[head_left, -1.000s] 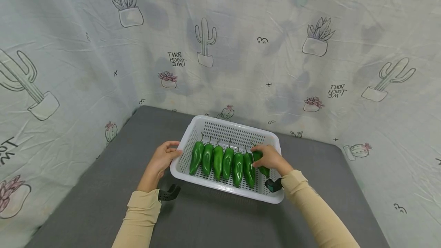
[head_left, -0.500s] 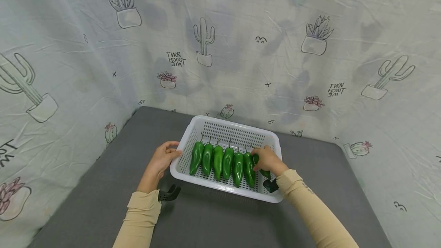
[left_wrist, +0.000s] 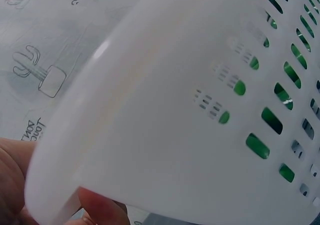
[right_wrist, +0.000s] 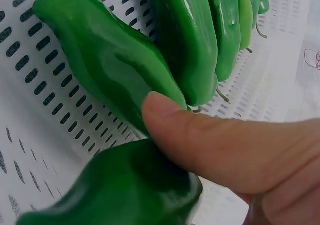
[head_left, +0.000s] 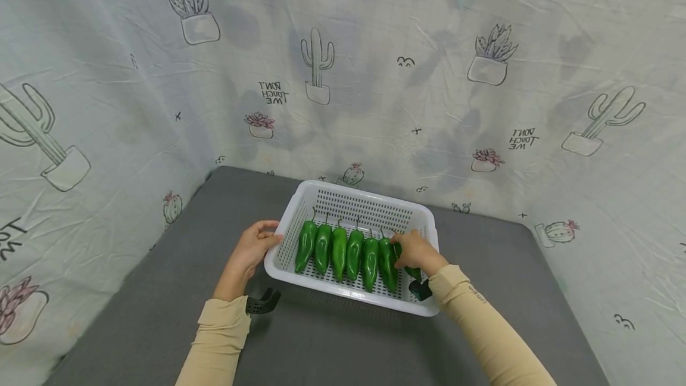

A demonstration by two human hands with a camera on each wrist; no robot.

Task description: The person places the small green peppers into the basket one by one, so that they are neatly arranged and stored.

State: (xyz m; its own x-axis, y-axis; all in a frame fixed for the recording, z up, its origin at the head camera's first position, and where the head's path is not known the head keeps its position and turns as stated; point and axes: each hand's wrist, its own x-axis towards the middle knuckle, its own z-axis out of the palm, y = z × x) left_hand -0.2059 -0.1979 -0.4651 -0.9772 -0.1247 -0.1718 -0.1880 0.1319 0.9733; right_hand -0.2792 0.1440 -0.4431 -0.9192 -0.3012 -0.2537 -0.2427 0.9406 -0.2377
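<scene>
A white perforated plastic basket [head_left: 351,294] holds a row of green peppers [head_left: 354,254], side by side with their stems toward the far wall. My left hand [head_left: 254,247] grips the basket's left rim; in the left wrist view a fingertip [left_wrist: 102,207] shows beneath the rim. Inside the right end, my right hand [head_left: 418,251] holds the rightmost pepper [head_left: 413,272], mostly covering it in the head view. Seen from the right wrist, my thumb [right_wrist: 200,140] lies across that pepper's upper end, its tip overlapping the neighbouring pepper [right_wrist: 112,60].
The basket stands on a dark grey table [head_left: 343,344], toward its far side. Behind and at both sides hangs a pale cloth [head_left: 375,76] printed with cactus drawings. A black wrist strap [head_left: 262,301] shows below my left hand.
My right hand has shifted slightly down and right over the rightmost pepper. The left hand, the basket and the other peppers look the same.
</scene>
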